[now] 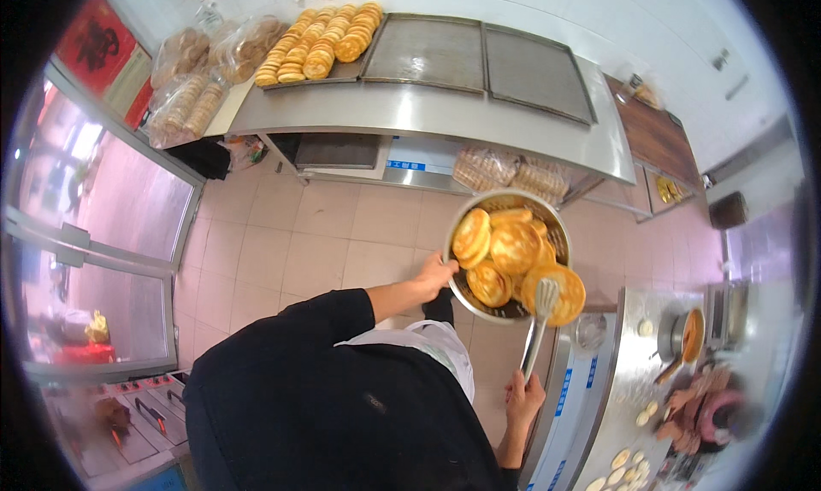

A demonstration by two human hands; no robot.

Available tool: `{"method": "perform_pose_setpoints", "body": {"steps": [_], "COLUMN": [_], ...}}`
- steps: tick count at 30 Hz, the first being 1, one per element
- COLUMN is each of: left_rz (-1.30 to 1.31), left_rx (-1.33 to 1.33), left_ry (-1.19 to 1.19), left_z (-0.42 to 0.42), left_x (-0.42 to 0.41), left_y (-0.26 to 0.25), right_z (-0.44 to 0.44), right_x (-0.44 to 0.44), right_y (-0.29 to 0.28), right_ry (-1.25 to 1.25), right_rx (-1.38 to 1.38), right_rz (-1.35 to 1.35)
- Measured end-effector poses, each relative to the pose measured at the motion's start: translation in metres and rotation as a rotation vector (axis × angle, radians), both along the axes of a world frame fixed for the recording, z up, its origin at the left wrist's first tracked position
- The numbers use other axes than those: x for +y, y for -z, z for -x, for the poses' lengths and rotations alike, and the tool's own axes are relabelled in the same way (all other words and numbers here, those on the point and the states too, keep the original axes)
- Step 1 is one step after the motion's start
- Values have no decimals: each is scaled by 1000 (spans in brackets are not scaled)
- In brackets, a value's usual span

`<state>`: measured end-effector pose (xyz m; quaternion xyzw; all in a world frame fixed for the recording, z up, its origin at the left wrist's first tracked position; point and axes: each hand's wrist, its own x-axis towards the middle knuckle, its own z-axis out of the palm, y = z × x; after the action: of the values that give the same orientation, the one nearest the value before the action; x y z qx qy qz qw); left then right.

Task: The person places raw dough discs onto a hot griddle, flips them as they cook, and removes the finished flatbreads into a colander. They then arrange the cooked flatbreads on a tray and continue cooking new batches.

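My left hand (438, 275) grips the left rim of a round metal bowl (508, 319), whose side looks perforated. Several golden flatbreads (515, 247) lie piled in the bowl. In my right hand (524, 398) are metal tongs (533, 343), held near their lower end. The tongs' head rests against or grips a round flatbread (569, 294) at the bowl's lower right rim; which of these it is cannot be told. Beyond the bowl, rows of browned flatbreads (321, 45) stand on a tray at the back left of a steel table (397, 109).
Two flat metal trays (426, 51) lie on the table. Bagged flatbreads (186, 106) sit at its left end, more bags (510, 170) on its lower shelf. On the right, a person (705, 407) works at a steel counter (632, 343) with dough pieces. A griddle appliance (138, 420) stands lower left.
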<state>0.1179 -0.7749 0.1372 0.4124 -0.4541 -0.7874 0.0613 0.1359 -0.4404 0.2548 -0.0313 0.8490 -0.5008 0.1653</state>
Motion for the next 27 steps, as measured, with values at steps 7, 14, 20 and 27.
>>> {"method": "perform_pose_setpoints", "body": {"steps": [7, 14, 20, 27], "left_rz": [73, 123, 17, 84], "left_rx": [-36, -6, 19, -27], "left_ry": [-441, -714, -813, -798], "left_z": [43, 68, 66, 43], "left_x": [-203, -355, -459, -486], "left_y": [-15, -17, 7, -13], "right_z": [176, 290, 326, 332], "right_x": [-209, -415, -572, -662], "right_y": [9, -26, -50, -49], "right_ry": [-375, -691, -849, -1156], "right_rx": [-69, -145, -12, 34], "right_rz": [-22, -106, -144, -206]}}
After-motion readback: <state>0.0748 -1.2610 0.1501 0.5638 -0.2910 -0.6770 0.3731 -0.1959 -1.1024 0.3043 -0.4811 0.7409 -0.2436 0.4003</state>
